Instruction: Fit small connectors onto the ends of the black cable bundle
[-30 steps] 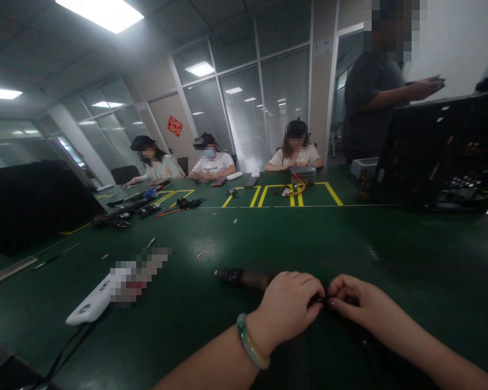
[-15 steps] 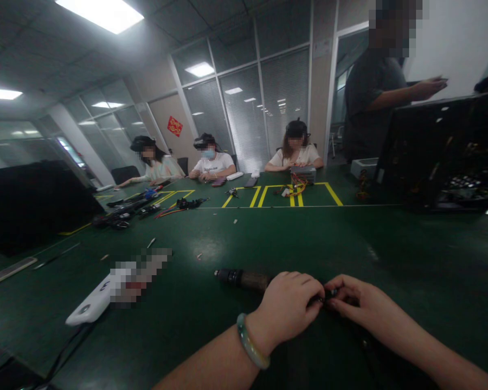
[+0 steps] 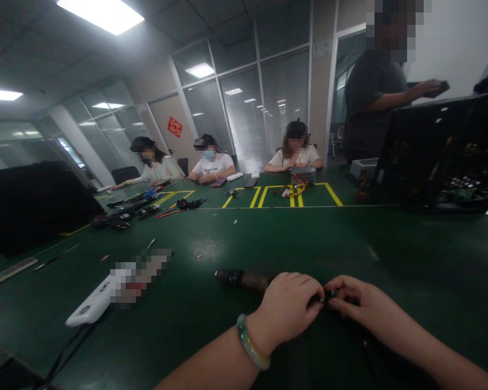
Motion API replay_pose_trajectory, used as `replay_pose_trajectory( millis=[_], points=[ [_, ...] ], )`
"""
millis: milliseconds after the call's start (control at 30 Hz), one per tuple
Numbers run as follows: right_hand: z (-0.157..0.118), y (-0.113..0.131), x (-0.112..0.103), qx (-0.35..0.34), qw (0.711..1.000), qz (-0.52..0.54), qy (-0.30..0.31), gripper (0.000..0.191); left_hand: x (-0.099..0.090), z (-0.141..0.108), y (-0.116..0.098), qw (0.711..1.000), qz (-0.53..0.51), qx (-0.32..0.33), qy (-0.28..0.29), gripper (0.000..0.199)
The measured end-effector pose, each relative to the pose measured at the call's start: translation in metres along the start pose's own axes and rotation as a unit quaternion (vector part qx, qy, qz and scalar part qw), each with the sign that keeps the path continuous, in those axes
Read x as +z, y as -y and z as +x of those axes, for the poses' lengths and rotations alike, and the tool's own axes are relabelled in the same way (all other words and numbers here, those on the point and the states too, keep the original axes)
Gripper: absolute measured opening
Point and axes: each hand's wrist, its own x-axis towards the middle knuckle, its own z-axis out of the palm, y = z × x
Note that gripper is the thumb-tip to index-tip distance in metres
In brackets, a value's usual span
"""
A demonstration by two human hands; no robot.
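What looks like an inline electric screwdriver (image 3: 250, 280) lies on the green table, its black collar and silver tip pointing left. My left hand (image 3: 293, 303), with a jade-like bangle on the wrist, is wrapped over its rear end. Just to the right, my right hand (image 3: 350, 298) pinches a small dark piece (image 3: 332, 294), possibly a cable plug, against that end. Fingers cover most of the joint, so I cannot tell whether the two are connected. Under the right hand something dark and thin, perhaps a cord, is hard to make out in shadow.
A white handheld device (image 3: 91, 303) with a black strap lies on the left of the green table (image 3: 179, 336). Beyond are tangled cables (image 3: 191, 203), a power supply (image 3: 303, 173) with wires, and seated people. A black computer case (image 3: 443, 157) stands at right, with a person behind it.
My hands hold nearly the same pose, with only a slight shift of the right fingers around the small dark piece. The standing person's hand has turned, showing a dark object.
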Motion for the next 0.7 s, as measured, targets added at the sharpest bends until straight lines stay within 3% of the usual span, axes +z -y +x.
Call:
replay_pose_trajectory(
  millis=[267, 700],
  points=[
    [0.000, -0.001, 0.000, 0.005, 1.000, 0.006, 0.000, 0.025, -0.001, 0.000, 0.001, 1.000, -0.002, -0.015, 0.009, 0.018],
    [0.001, -0.005, 0.001, -0.008, 1.000, 0.018, 0.001, 0.023, 0.003, 0.000, 0.002, 1.000, -0.004, -0.006, 0.000, 0.014]
  ],
)
